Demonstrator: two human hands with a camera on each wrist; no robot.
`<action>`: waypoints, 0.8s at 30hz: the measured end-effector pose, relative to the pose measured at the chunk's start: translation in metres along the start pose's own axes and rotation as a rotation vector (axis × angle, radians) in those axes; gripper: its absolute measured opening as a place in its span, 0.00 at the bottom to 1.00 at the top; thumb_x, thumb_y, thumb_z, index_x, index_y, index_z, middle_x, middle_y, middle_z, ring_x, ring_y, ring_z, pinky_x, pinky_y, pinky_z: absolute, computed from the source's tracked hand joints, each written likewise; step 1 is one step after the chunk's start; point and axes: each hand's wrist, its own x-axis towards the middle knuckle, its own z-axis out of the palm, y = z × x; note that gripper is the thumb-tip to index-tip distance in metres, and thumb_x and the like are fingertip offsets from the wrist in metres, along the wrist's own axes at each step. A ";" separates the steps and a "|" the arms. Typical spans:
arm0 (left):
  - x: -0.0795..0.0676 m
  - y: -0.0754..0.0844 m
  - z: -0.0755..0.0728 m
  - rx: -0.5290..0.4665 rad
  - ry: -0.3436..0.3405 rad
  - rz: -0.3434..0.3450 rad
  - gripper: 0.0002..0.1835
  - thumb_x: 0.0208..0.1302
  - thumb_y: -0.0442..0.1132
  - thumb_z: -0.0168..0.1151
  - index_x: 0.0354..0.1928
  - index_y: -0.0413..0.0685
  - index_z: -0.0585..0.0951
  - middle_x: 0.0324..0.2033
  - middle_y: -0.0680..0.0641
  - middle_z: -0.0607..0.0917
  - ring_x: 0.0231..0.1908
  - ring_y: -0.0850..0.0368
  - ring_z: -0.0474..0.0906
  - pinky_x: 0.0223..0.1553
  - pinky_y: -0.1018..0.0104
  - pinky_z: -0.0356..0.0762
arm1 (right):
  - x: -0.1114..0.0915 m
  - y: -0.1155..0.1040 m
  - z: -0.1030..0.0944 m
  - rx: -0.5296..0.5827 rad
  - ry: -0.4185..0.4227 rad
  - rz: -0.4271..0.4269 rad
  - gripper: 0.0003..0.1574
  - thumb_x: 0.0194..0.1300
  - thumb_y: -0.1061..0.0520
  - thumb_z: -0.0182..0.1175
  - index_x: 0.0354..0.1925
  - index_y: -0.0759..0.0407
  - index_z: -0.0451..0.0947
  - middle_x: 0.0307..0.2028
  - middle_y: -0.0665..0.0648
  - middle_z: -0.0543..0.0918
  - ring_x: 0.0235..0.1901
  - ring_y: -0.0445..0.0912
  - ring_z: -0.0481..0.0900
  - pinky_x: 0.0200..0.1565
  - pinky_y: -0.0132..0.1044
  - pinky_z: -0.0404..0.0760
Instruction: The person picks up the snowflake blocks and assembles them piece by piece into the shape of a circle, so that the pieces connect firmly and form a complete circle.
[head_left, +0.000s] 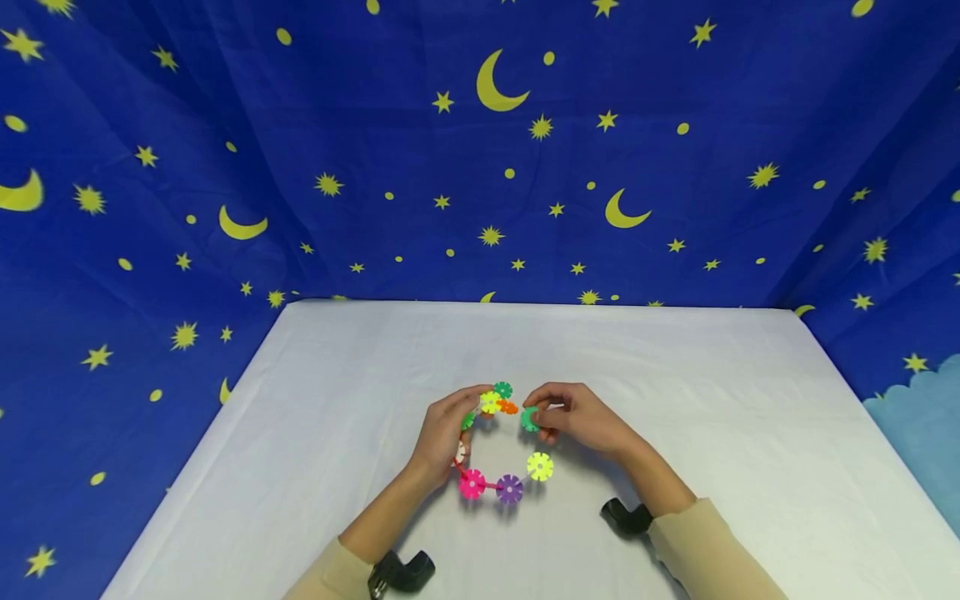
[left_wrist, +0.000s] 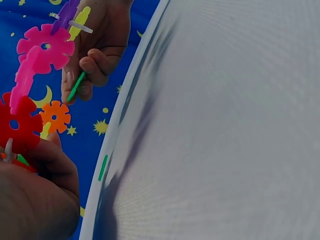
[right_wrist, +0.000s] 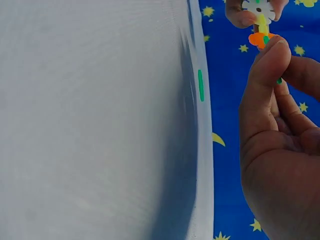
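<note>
My left hand (head_left: pixel 438 437) grips a curved chain of slotted plastic flower-shaped discs, held above the table. Along it in the head view run a yellow disc (head_left: pixel 491 402) and an orange disc (head_left: pixel 507 407) at one end, then a pink disc (head_left: pixel 472 484), a purple disc (head_left: pixel 510 489) and another yellow disc (head_left: pixel 540 467) at the other. A red disc (left_wrist: pixel 14 124) shows by the left fingers in the left wrist view. Between thumb and fingers, my right hand (head_left: pixel 581 417) pinches a loose green disc (head_left: pixel 529 419), apart from the orange disc in the head view.
A second green disc (head_left: pixel 503 389) lies flat on the white-covered table (head_left: pixel 675 375), just beyond the chain. Black curved wrist mounts (head_left: pixel 626 518) sit by both sleeves. A blue curtain (head_left: pixel 420 150) with yellow moons and stars hangs behind the table.
</note>
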 end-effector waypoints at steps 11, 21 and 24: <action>0.001 -0.002 0.001 -0.027 0.003 -0.009 0.20 0.70 0.44 0.53 0.59 0.42 0.77 0.40 0.27 0.78 0.08 0.64 0.60 0.07 0.72 0.61 | -0.002 -0.001 0.004 0.091 0.018 -0.011 0.19 0.65 0.57 0.63 0.50 0.67 0.75 0.34 0.71 0.80 0.28 0.53 0.81 0.36 0.49 0.83; 0.000 -0.003 0.004 -0.017 -0.019 -0.002 0.21 0.71 0.47 0.52 0.60 0.42 0.76 0.40 0.35 0.80 0.08 0.64 0.60 0.07 0.71 0.62 | -0.004 0.001 0.001 0.136 0.050 -0.001 0.22 0.65 0.59 0.62 0.52 0.71 0.73 0.37 0.76 0.79 0.29 0.51 0.82 0.37 0.48 0.83; -0.001 -0.002 0.004 -0.016 -0.033 0.007 0.22 0.72 0.47 0.52 0.60 0.42 0.76 0.42 0.37 0.79 0.08 0.64 0.59 0.07 0.71 0.61 | -0.004 0.001 0.001 0.138 0.050 -0.005 0.21 0.65 0.59 0.62 0.52 0.71 0.73 0.38 0.77 0.79 0.29 0.51 0.82 0.37 0.48 0.83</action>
